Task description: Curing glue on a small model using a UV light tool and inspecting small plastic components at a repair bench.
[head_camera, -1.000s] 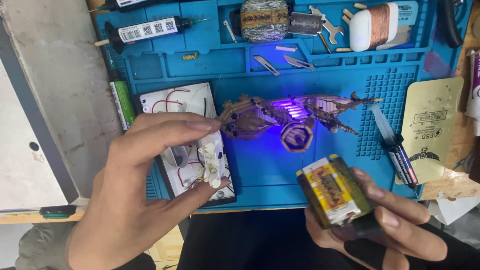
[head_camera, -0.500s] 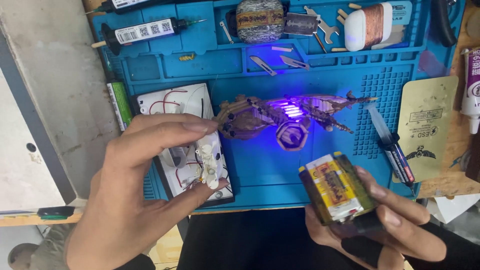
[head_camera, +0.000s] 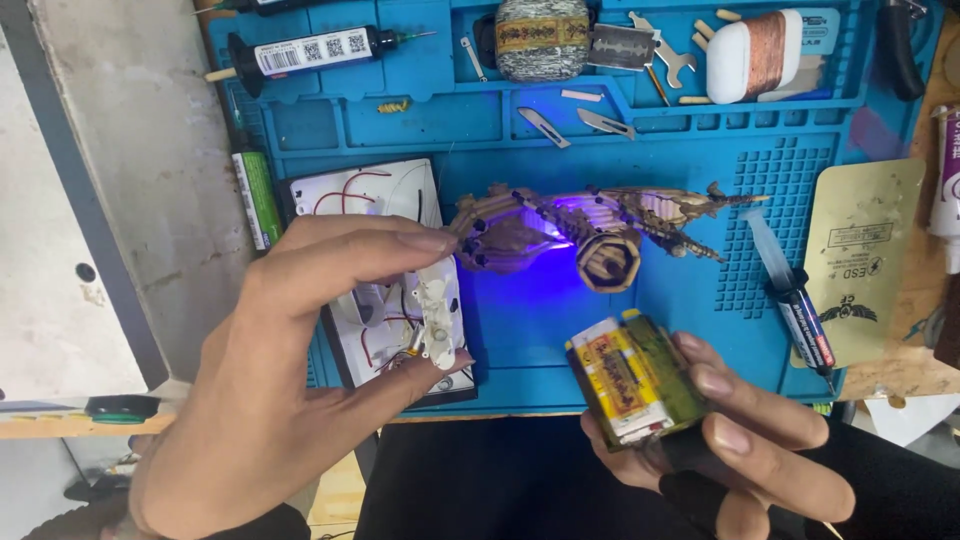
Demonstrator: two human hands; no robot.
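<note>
Here the left hand [head_camera: 300, 370] pinches a small white lamp piece [head_camera: 436, 315] between thumb and forefinger over the blue mat's [head_camera: 520, 330] front edge; its wiring is partly hidden. The right hand [head_camera: 730, 440] grips a yellow taped block [head_camera: 635, 380] beside it.

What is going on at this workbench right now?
A person sits at a blue work mat. The left hand pinches a small white part over a white board with red wires. The right hand holds a yellow wrapped block. Between them lies a small brown model, lit by violet light. Syringes, blades and a wrench lie along the mat.
</note>
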